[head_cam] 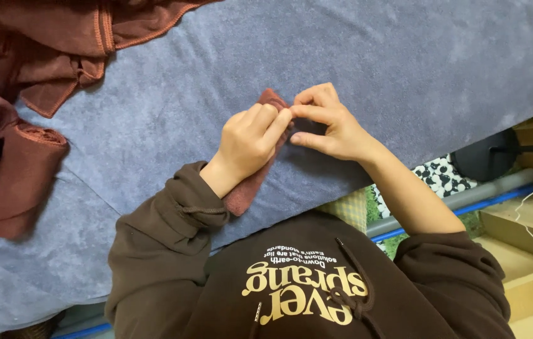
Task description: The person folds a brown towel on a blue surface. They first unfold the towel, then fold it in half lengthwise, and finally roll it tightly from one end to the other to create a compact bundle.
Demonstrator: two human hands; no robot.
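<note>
room: loads of bare blue cover (373, 56) far and right of both hands | blocked: reddish clothes heap (21, 94) hogging the far-left side | near-left: cover bare beside the sleeve (153, 251) | near-right: cover's edge, pipe (467, 198) just beyond it

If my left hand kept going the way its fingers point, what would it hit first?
The left hand points toward the right hand, fingertips already touching over the small maroon cloth. It would likely press into those right fingers first.

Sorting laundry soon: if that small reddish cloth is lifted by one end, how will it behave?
The cloth would probably droop; it looks soft and thin. Likely light, since fingertips of both hands, left and right, pinch it. Unlikely to slide on the napped blue cover.
</note>
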